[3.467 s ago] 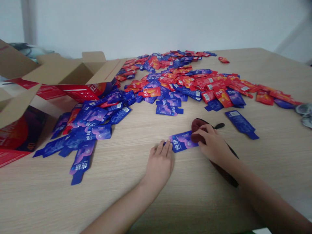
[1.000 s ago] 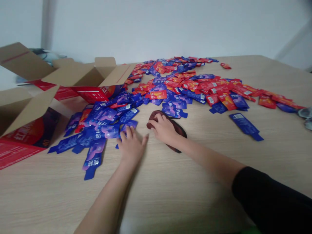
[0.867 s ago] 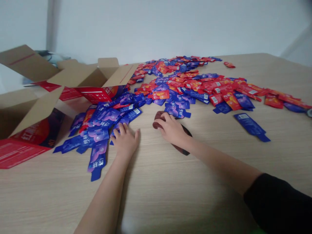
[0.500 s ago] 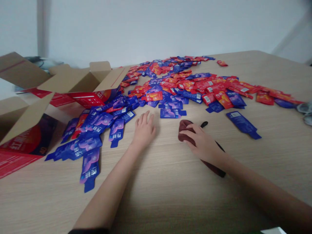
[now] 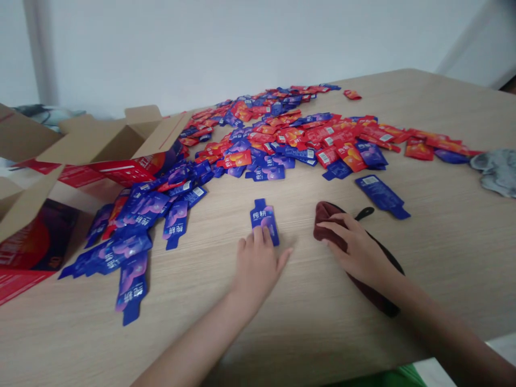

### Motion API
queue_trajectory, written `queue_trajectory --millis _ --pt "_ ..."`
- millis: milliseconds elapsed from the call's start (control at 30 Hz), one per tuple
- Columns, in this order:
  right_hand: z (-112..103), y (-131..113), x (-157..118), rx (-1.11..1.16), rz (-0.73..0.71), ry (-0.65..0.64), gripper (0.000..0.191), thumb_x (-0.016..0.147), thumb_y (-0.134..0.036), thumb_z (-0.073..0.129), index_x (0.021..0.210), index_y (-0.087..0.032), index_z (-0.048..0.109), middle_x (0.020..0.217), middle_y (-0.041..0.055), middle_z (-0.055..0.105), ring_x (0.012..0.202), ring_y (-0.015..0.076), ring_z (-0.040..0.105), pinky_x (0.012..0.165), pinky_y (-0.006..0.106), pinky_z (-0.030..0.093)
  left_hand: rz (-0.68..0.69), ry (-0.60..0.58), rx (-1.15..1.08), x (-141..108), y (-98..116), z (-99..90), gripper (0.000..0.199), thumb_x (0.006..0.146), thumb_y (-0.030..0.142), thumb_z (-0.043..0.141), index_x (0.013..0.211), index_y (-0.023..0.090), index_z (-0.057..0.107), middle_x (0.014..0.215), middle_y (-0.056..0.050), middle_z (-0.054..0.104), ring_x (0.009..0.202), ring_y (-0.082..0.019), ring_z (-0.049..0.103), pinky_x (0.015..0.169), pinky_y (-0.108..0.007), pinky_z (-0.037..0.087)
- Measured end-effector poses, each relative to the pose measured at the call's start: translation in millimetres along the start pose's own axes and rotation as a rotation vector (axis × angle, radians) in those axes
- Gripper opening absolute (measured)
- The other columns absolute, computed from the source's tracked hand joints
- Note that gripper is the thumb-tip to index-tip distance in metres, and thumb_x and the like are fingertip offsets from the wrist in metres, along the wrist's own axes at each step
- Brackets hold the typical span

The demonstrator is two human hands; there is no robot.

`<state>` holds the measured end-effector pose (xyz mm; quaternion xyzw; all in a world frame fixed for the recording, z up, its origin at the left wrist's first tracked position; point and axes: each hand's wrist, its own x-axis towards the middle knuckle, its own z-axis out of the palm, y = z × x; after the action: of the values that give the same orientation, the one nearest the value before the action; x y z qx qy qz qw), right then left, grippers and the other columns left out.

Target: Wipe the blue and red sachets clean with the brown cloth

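A blue sachet [image 5: 260, 213] with purple circles lies flat on the table. The fingertips of my left hand [image 5: 258, 263] rest on its lower part, fingers spread. To the right, a dark brown cloth pouch [image 5: 324, 214] with a black edge and loop lies slanted. My right hand [image 5: 358, 250] is on it, its fingers and thumb pinching the upper end. Another blue sachet [image 5: 382, 196] lies alone beyond the pouch, barcode up. Behind both hands spreads a long heap of red and blue sachets [image 5: 338, 134].
Two open cardboard boxes [image 5: 40, 242] with red and dark printing stand at the left. More blue sachets [image 5: 135, 207] are piled beside them. A grey patterned cloth [image 5: 497, 172] lies at the right edge. A pale wall rises behind the table [image 5: 193, 312].
My left hand has come back and to the right, and a blue sachet now lies under its fingertips, apart from the heap. My right hand still holds the pouch. The view has shifted slightly.
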<state>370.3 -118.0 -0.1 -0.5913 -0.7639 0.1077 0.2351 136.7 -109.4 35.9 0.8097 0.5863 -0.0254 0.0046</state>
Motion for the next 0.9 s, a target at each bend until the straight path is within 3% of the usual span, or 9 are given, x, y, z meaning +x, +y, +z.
queue_trajectory --millis 100,233,367,500,567,667,733,833,900 --pt "1 -4 -1 -0.032 0.008 0.008 0.029 0.089 -0.025 0.052 0.116 -0.023 0.062 0.124 0.0107 0.052 0.115 0.0292 0.052 0.095 0.047 0.049 0.143 -0.029 -0.153 -4 2 -17.4 0.044 0.101 0.042 0.037 0.125 0.013 0.059 0.111 -0.013 0.065 0.094 -0.027 0.063 0.082 -0.042 0.048" --pt "2 -7 -3 -0.065 0.007 0.029 0.029 0.088 -0.022 0.052 0.115 -0.024 0.063 0.122 0.0101 0.053 0.113 0.0295 0.053 0.091 0.047 0.051 0.323 0.104 -0.182 13 -32 -19.0 0.030 0.097 0.019 0.044 0.123 0.023 0.060 0.128 -0.007 0.060 0.116 -0.025 0.053 0.093 -0.042 0.042" --pt "3 -7 -5 -0.078 0.029 0.052 0.030 0.087 -0.023 0.054 0.115 -0.024 0.063 0.122 0.0101 0.052 0.111 0.0295 0.053 0.091 0.046 0.051 0.268 0.038 -0.078 6 -53 10.4 0.040 0.094 0.012 0.047 0.131 0.024 0.056 0.138 -0.006 0.056 0.123 -0.026 0.049 0.091 -0.041 0.044" --pt "4 -4 -3 -0.097 0.044 0.015 0.029 0.087 -0.025 0.054 0.114 -0.024 0.064 0.121 0.0107 0.052 0.111 0.0303 0.053 0.090 0.047 0.051 0.099 0.102 0.030 -19 -37 33.4 0.045 0.095 0.024 0.051 0.139 0.016 0.050 0.134 -0.014 0.056 0.115 -0.031 0.052 0.089 -0.045 0.046" --pt "3 -1 0 -0.085 0.040 -0.013 0.029 0.087 -0.026 0.054 0.114 -0.024 0.064 0.121 0.0109 0.052 0.112 0.0306 0.053 0.089 0.046 0.051 0.085 0.126 0.018 -28 -27 35.3 0.047 0.095 0.033 0.051 0.137 0.013 0.051 0.128 -0.016 0.059 0.109 -0.032 0.054 0.087 -0.046 0.047" --pt "-2 0 8 -0.035 0.038 -0.005 0.029 0.086 -0.027 0.054 0.114 -0.024 0.062 0.119 0.0108 0.052 0.111 0.0300 0.054 0.091 0.047 0.050 0.105 0.142 -0.041 -36 -21 33.5 0.047 0.096 0.032 0.049 0.137 0.011 0.050 0.124 -0.015 0.060 0.105 -0.031 0.055 0.086 -0.046 0.047" --pt "-7 -12 17 0.001 0.033 0.052 0.031 0.087 -0.028 0.054 0.117 -0.024 0.060 0.118 0.0109 0.052 0.112 0.0291 0.054 0.095 0.047 0.048 0.112 0.153 -0.109 -40 -21 33.9 0.044 0.096 0.030 0.048 0.135 0.010 0.052 0.125 -0.015 0.060 0.106 -0.030 0.055 0.087 -0.044 0.048" --pt "-3 -51 31 0.033 -0.025 0.136 0.034 0.091 -0.028 0.050 0.123 -0.021 0.057 0.123 0.0128 0.050 0.117 0.0283 0.050 0.099 0.046 0.044 0.126 0.192 -0.148 -47 -21 38.2 0.040 0.095 0.026 0.047 0.131 0.010 0.055 0.131 -0.016 0.058 0.113 -0.030 0.054 0.091 -0.044 0.047" --pt "9 -82 39 -0.003 -0.130 0.097 0.037 0.093 -0.028 0.046 0.129 -0.022 0.055 0.130 0.0133 0.049 0.118 0.0284 0.047 0.098 0.045 0.042 0.138 0.213 -0.123 -50 -21 41.6 0.039 0.094 0.025 0.049 0.130 0.010 0.056 0.132 -0.016 0.058 0.118 -0.031 0.053 0.093 -0.046 0.046"
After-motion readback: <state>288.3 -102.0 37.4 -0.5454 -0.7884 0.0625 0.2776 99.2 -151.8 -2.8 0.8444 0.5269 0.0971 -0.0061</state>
